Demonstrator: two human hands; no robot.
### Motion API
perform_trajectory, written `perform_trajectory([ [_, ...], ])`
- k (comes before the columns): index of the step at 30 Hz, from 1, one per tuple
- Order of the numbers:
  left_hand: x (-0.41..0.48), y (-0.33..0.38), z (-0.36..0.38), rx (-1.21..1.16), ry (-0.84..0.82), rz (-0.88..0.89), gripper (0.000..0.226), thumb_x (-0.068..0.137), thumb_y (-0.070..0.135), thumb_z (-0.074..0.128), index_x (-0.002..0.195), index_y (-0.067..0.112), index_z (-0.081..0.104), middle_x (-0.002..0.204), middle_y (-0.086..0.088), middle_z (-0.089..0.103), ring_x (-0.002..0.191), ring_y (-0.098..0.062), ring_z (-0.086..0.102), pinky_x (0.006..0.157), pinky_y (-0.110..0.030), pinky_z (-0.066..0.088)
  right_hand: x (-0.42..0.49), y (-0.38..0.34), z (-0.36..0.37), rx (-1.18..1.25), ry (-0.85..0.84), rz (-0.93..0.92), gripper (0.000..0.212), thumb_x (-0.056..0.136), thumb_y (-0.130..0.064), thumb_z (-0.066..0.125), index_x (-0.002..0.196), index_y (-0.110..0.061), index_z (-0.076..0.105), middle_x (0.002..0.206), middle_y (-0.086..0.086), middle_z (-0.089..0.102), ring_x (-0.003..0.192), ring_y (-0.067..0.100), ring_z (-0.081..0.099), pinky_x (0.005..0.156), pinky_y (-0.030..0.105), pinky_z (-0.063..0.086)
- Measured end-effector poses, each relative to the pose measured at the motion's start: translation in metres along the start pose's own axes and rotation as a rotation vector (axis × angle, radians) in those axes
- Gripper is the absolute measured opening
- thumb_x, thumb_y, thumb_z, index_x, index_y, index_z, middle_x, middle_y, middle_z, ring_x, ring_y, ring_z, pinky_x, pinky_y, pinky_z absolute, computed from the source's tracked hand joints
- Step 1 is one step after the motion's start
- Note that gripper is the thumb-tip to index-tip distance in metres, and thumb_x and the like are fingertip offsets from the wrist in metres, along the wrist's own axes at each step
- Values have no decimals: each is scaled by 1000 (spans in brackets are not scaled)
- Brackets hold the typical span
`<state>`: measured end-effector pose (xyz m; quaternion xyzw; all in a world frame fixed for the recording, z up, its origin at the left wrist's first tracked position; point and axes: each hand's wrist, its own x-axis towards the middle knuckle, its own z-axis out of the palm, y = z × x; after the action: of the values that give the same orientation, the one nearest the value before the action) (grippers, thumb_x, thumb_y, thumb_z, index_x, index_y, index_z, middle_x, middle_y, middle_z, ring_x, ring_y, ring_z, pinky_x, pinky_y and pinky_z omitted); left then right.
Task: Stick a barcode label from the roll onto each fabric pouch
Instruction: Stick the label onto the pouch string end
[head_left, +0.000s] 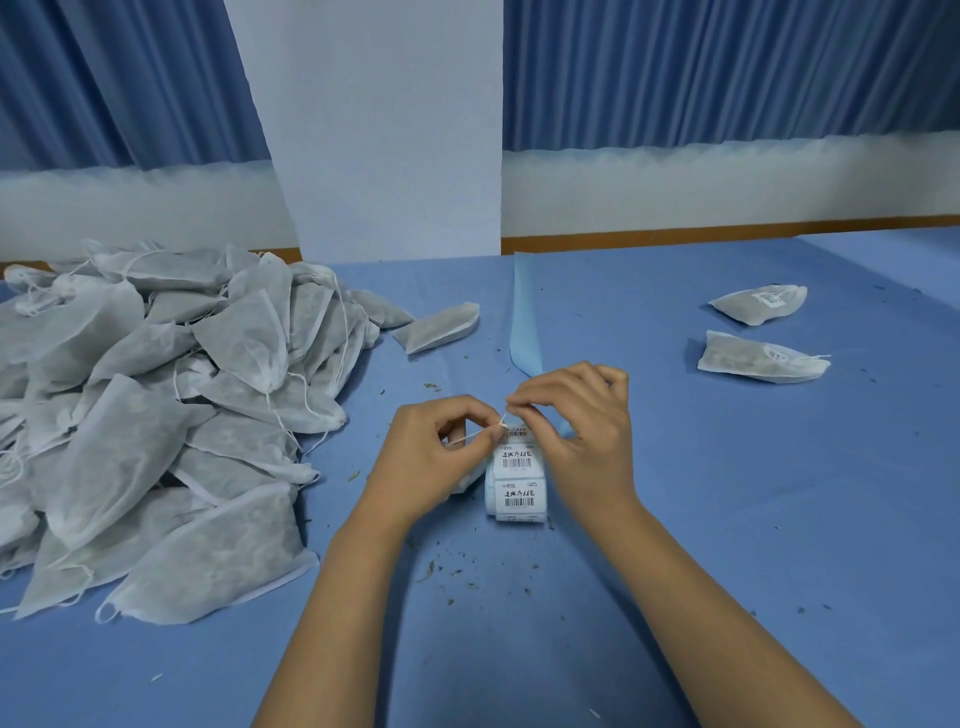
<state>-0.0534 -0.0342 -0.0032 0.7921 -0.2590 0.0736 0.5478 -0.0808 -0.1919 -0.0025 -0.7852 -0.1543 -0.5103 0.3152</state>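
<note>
1. Head view. The label roll (514, 483) lies on the blue table (727, 519) at centre, between both hands. Two printed barcode labels face up, and their small text is unreadable.
2. Left hand (441, 452): fingers curled, thumb and forefinger pinching at the left corner of the top label (517, 432). A thin white strand at the pinch is hard to identify.
3. Right hand (576, 431): fingers curled, fingertips pinching the same label's upper edge. The hand hides the roll's right side.
4. A white fabric scrap (465, 486) shows under the left palm. It is mostly hidden, so I cannot tell what it is.
5. The blue backing strip (524, 332) rises behind the hands toward the far table edge.
6. The pouch pile (156, 415) at left is cut off by the frame edge. A single pouch (439, 326) lies just beside it.
7. Two labelled pouches (758, 304) (761, 358) lie well apart at right.
8. Dry flecks (431, 569) are scattered near the forearms.
</note>
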Motion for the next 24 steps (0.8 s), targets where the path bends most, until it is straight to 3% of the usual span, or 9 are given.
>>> perform_trajectory([
  [6, 0, 4, 1, -93, 27, 3, 16, 84, 5, 71, 77, 19, 71, 72, 11, 67, 55, -8, 40, 58, -17, 36, -2, 1, 1, -5, 17, 146, 5, 79, -12, 71, 74, -14, 71, 78, -11, 67, 77, 2, 50, 87, 23, 28],
  [10, 0, 5, 5, -126, 110, 3, 15, 85, 4, 70, 79, 18, 71, 72, -6, 69, 58, -13, 45, 58, -19, 37, -2, 0, 5, 6, -37, 159, 6, 78, -11, 72, 73, -14, 70, 78, -18, 61, 77, 3, 50, 87, 20, 28],
  [15, 1, 6, 6, -188, 147, -32, 16, 86, 5, 70, 79, 19, 70, 69, 2, 70, 66, -9, 67, 64, -19, 48, -3, 0, 6, 26, -105, 135, 6, 79, -13, 70, 74, -16, 70, 77, -12, 66, 80, 0, 49, 87, 21, 28],
  [21, 2, 8, 8, -102, 281, 12, 19, 83, 8, 75, 76, 26, 73, 72, 2, 65, 56, -6, 43, 59, -16, 37, -4, 3, 8, 1, -169, 112, 5, 81, -16, 70, 76, -15, 71, 76, -8, 69, 79, 8, 51, 84, 24, 29],
  [24, 2, 9, 7, -106, 276, 11, 20, 83, 8, 74, 75, 26, 73, 73, 5, 66, 58, -9, 44, 59, -18, 38, -6, 1, 9, -14, -203, 98, 6, 81, -17, 69, 76, -14, 70, 76, -8, 68, 79, 11, 52, 83, 26, 30],
])
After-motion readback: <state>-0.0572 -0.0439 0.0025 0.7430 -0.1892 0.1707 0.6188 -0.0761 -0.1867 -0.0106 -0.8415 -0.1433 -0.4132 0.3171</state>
